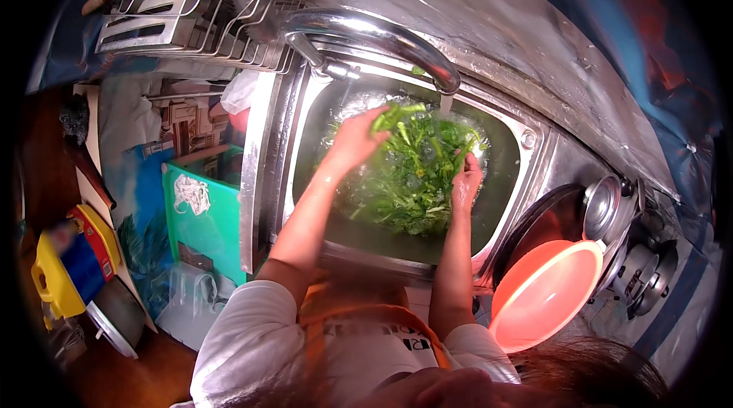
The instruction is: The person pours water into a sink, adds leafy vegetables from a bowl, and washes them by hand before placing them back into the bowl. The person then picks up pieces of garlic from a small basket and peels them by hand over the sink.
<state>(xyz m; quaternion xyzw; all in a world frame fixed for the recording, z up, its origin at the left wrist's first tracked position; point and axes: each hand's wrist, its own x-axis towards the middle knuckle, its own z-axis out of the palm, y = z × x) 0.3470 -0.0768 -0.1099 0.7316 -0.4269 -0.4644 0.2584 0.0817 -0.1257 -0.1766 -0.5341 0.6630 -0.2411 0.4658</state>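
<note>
Leafy green vegetables (421, 190) float in the water of a stainless steel sink (512, 170). My left hand (358, 142) is closed around a bunch of green stems (398, 116) above the water, at the left of the pile. On the right side of the pile, my right hand (467, 176) grips a green stem with leaves (469, 147) between its fingers. Water runs from the curved chrome faucet (446, 79) at the back of the sink, close beyond both hands.
A wire dish rack (229, 41) stands at the back left. Left of the sink is a green plastic container (206, 213); farther left lies a yellow jug (63, 288). To the right, an orange plastic basin (547, 293) leans near metal pot lids (601, 207) and pots (647, 276).
</note>
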